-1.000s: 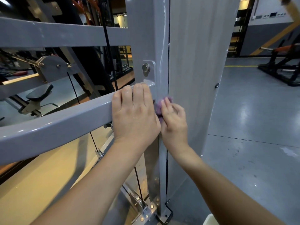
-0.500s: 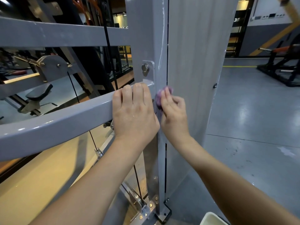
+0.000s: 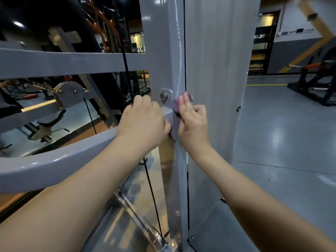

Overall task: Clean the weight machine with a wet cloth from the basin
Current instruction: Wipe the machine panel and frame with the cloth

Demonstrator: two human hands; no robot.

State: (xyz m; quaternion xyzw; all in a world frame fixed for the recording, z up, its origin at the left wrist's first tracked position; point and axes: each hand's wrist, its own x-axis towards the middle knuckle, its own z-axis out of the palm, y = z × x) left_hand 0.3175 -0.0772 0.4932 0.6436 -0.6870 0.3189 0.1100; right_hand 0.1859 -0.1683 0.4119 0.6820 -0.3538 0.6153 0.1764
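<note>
The grey weight machine fills the view, with an upright post [image 3: 160,51] in the middle and a slanted crossbar [image 3: 63,157] running left from it. My left hand [image 3: 143,122] grips the crossbar where it meets the post, fingers curled over its top. My right hand [image 3: 192,122] presses a small purple cloth [image 3: 179,104] against the post's right edge, just below a bolt [image 3: 163,96]. Most of the cloth is hidden under my fingers. The basin is out of view.
A pale ribbed shroud panel [image 3: 216,70] stands right of the post. Black cables [image 3: 125,60] and a pulley [image 3: 158,239] run behind the crossbar. Grey floor [image 3: 283,142] opens to the right, with a bench machine [image 3: 316,79] far back.
My right hand has slid the cloth upward along the post's edge, closer to the bolt. My left hand has stayed on the crossbar.
</note>
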